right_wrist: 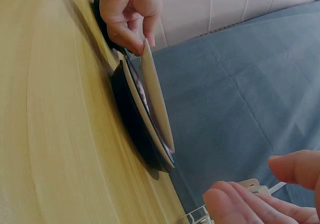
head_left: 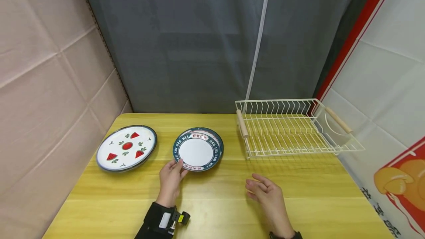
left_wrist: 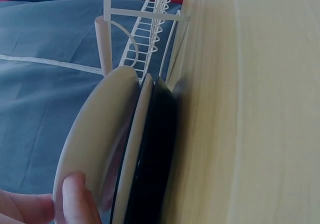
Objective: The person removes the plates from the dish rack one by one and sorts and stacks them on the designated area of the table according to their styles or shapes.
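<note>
My left hand (head_left: pixel 170 179) pinches the near rim of a round plate (head_left: pixel 196 152) with a white middle and a dark green lettered border. That plate tops a small stack; the left wrist view shows its pale underside (left_wrist: pixel 92 134) raised off the dark plate (left_wrist: pixel 159 144) below. In the right wrist view, the gripped edge stands apart from the stack, while the far edge sits close to it. My right hand (head_left: pixel 267 196) hovers over the table to the right of the plates, fingers loosely bent and holding nothing.
Larger plates with a watermelon pattern (head_left: pixel 127 146) lie stacked at the left of the wooden table (head_left: pixel 212 209). A cream wire dish rack (head_left: pixel 285 126) with wooden handles stands at the back right. A grey curtain (head_left: pixel 186 47) closes off the back.
</note>
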A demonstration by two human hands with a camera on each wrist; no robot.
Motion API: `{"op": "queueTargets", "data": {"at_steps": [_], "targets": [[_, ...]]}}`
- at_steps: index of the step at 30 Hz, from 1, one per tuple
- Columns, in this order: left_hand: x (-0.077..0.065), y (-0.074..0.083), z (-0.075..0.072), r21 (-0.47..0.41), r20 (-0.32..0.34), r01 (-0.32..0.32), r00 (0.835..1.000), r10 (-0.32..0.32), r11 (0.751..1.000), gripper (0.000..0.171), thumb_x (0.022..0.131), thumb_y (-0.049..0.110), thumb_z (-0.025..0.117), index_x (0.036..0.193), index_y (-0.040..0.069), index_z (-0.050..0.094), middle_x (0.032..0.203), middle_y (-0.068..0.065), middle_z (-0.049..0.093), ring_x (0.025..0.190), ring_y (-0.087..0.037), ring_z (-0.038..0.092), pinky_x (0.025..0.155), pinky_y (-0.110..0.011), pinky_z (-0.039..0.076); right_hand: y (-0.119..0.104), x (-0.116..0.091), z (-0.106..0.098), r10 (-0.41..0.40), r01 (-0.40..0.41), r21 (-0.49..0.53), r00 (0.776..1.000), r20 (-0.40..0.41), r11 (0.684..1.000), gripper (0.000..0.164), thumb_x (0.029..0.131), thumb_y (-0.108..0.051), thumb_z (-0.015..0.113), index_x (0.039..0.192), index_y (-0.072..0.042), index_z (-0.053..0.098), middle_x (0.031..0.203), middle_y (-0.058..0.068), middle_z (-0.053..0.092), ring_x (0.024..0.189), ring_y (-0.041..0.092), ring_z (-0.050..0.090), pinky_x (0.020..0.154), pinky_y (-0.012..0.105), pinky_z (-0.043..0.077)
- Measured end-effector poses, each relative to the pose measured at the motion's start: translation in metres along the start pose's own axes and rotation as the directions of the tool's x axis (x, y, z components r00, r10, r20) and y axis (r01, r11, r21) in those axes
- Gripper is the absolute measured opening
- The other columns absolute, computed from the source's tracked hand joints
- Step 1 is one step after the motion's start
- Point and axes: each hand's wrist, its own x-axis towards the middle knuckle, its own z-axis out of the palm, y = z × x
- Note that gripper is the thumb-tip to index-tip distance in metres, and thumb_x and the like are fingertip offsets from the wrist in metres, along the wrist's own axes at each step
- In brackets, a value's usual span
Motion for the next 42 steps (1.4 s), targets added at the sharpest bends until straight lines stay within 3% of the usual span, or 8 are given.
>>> {"op": "queueTargets", "data": {"at_steps": [7,14,21,32,38,42], "targets": [[-0.0007,0.0014,0.004,0.008,-0.008,0.004,1.0,-0.004,1.0,0.048,0.119,0.013,0.059,0.154,-0.019,0.05,0.127,-0.018,0.063,0.101,-0.008,0.07,0.087,-0.019,0.068,0.0,-0.0002,0.0007,0.006,-0.006,-0.001,1.0,-0.005,1.0,0.047,0.11,0.007,0.066,0.153,0.018,0.054,0.129,0.027,0.082,0.096,0.008,0.084,0.087,0.029,0.072],[-0.0018,0.0023,0.0024,0.025,0.009,0.01,1.0,-0.011,1.0,0.051,0.12,0.008,0.053,0.161,-0.02,0.043,0.144,-0.029,0.058,0.112,-0.013,0.072,0.095,-0.022,0.068,0.0012,0.0005,0.0004,0.008,-0.008,-0.003,1.0,-0.006,1.0,0.047,0.11,0.006,0.066,0.154,0.017,0.055,0.129,0.026,0.082,0.096,0.009,0.084,0.087,0.03,0.072],[-0.0028,0.0029,0.0008,0.001,0.015,-0.036,0.999,0.036,0.999,0.048,0.118,0.0,0.049,0.161,-0.022,0.041,0.149,-0.035,0.057,0.109,-0.011,0.072,0.096,-0.019,0.067,0.0025,-0.0008,0.0,0.008,-0.008,0.009,1.0,-0.007,1.0,0.049,0.108,0.007,0.067,0.155,0.016,0.053,0.125,0.022,0.084,0.095,0.009,0.084,0.086,0.03,0.072],[-0.0007,0.0003,0.0002,0.028,-0.07,-0.107,0.992,0.108,0.994,0.043,0.113,-0.004,0.06,0.151,-0.022,0.052,0.137,-0.035,0.063,0.104,-0.011,0.073,0.091,-0.017,0.067,0.0041,-0.0013,-0.0003,0.027,-0.027,0.013,1.0,-0.009,1.0,0.049,0.11,0.006,0.067,0.156,0.015,0.053,0.125,0.021,0.084,0.095,0.008,0.083,0.087,0.03,0.072],[0.002,-0.0016,-0.0009,-0.004,-0.112,-0.136,0.985,0.135,0.991,0.039,0.11,-0.004,0.066,0.145,-0.021,0.059,0.124,-0.026,0.069,0.095,-0.006,0.072,0.086,-0.015,0.066,0.0049,-0.0009,-0.0008,0.027,-0.027,-0.001,1.0,-0.009,1.0,0.049,0.11,0.005,0.067,0.156,0.015,0.053,0.127,0.022,0.083,0.096,0.009,0.083,0.087,0.03,0.072],[-0.0038,0.0032,0.0015,0.028,-0.15,-0.16,0.975,0.162,0.987,0.038,0.11,0.0,0.068,0.144,-0.017,0.063,0.128,-0.027,0.071,0.098,-0.007,0.071,0.085,-0.014,0.066,0.0057,-0.0007,-0.0012,0.027,-0.027,0.003,1.0,-0.006,1.0,0.049,0.11,0.005,0.067,0.156,0.015,0.053,0.127,0.022,0.083,0.096,0.009,0.083,0.087,0.029,0.072]]}}
